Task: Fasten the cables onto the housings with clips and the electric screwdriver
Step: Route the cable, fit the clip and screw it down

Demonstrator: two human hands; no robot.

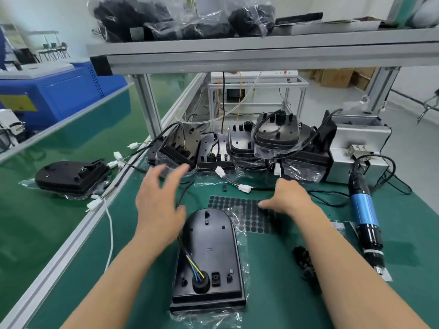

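While the housing [210, 251] lies between both, left grip [159, 200] spreads released, right grip [288, 198] unclear.

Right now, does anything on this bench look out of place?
One housing lies on the neighbouring green surface, apart from the row of housings, and a white cable near it trails across the aluminium rail. Nothing else stands out.

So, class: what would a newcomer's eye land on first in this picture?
The black housing lying flat at the centre front, coloured wires at its near end, strikes first. Beyond it the left hand is spread open in the air, and the right hand reaches onto a sheet of black dots. The blue electric screwdriver lies at the right.
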